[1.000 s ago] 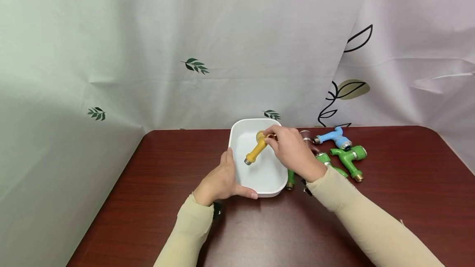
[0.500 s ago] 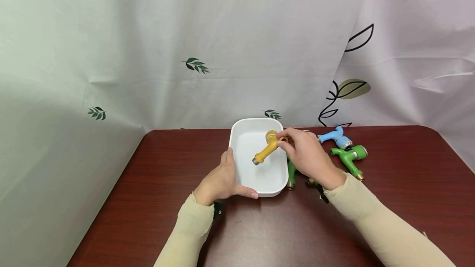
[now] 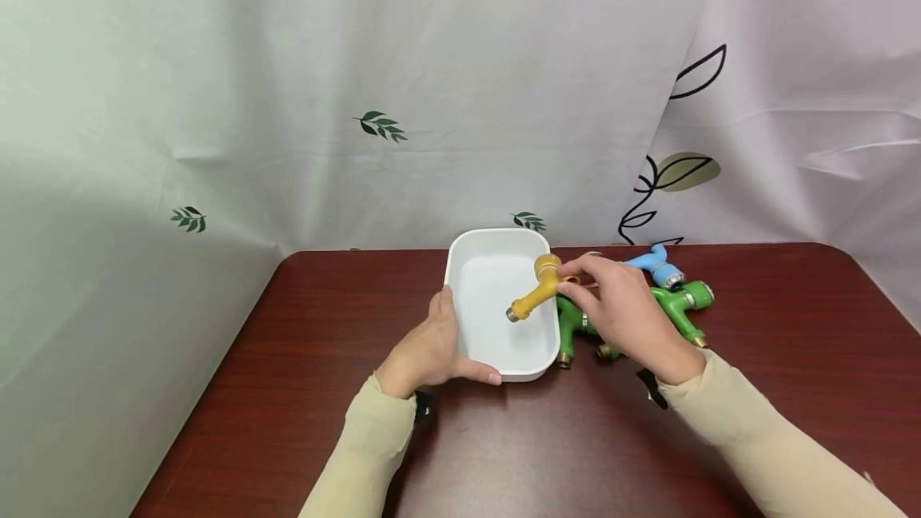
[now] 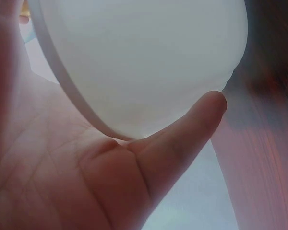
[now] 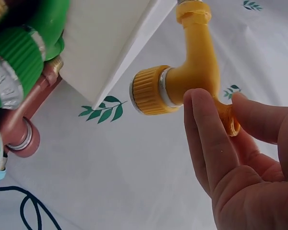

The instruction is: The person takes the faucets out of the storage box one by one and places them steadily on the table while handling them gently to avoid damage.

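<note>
A yellow plastic tap (image 3: 541,291) is pinched by its spout between the thumb and fingers of my right hand (image 3: 633,306). It is held above the right side of a white tray (image 3: 496,346), its metal threaded end pointing down and left. In the right wrist view the ribbed knob of the tap (image 5: 201,67) points left. My left hand (image 3: 426,346) rests against the tray's near left corner, fingers along the left wall and thumb stretched along the front wall. The left wrist view shows that thumb lying straight against the tray wall (image 4: 144,72).
Just right of the tray lies a green tap (image 3: 567,334). Farther right are another green tap (image 3: 679,308) and a light blue tap (image 3: 658,264), partly behind my right hand. A brownish-red tap (image 5: 19,127) shows in the right wrist view. A patterned curtain (image 3: 432,102) hangs behind the table (image 3: 345,302).
My right hand has carried the yellow tap rightward, from over the tray's middle to its right rim. My left hand and the tray have stayed in place.
</note>
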